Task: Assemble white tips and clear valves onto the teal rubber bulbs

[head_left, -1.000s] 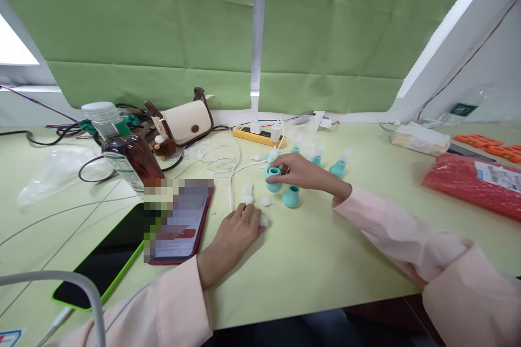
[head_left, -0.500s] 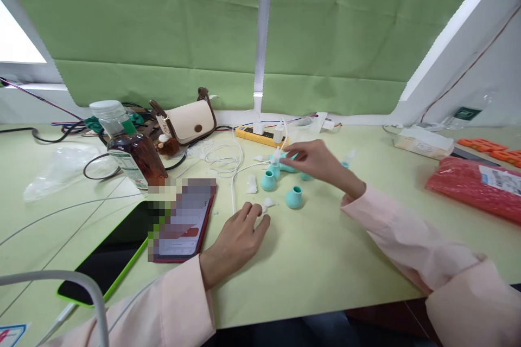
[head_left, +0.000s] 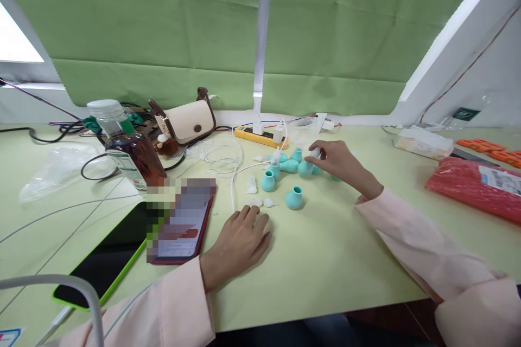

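My right hand (head_left: 331, 158) reaches in from the right. Its thumb and fingertips pinch a translucent white nozzle tip (head_left: 315, 152) at the mouth of a teal rubber bulb (head_left: 305, 168); whether the tip is seated in it is hidden. My left hand (head_left: 243, 237) rests palm down on the table, fingers spread a little, just short of small white pieces (head_left: 269, 203). Two open-mouthed teal bulbs, one left (head_left: 267, 181) and one nearer me (head_left: 294, 198), stand upright. Behind the left one, another bulb (head_left: 274, 169) carries a translucent tip. More teal bulbs (head_left: 289, 165) lie behind.
Left of my left hand lie a lit phone (head_left: 183, 227) and a green-edged phone (head_left: 106, 255). A dark bottle (head_left: 136, 160), a cream bag (head_left: 187, 123), a white cable (head_left: 233, 184) and a yellow power strip (head_left: 262, 140) sit behind. A red package (head_left: 476, 184) lies at right.
My right hand has moved right, away from the tipped bulb, and now holds a tip over another bulb. My left hand has slid slightly back towards me, uncovering the small white pieces.
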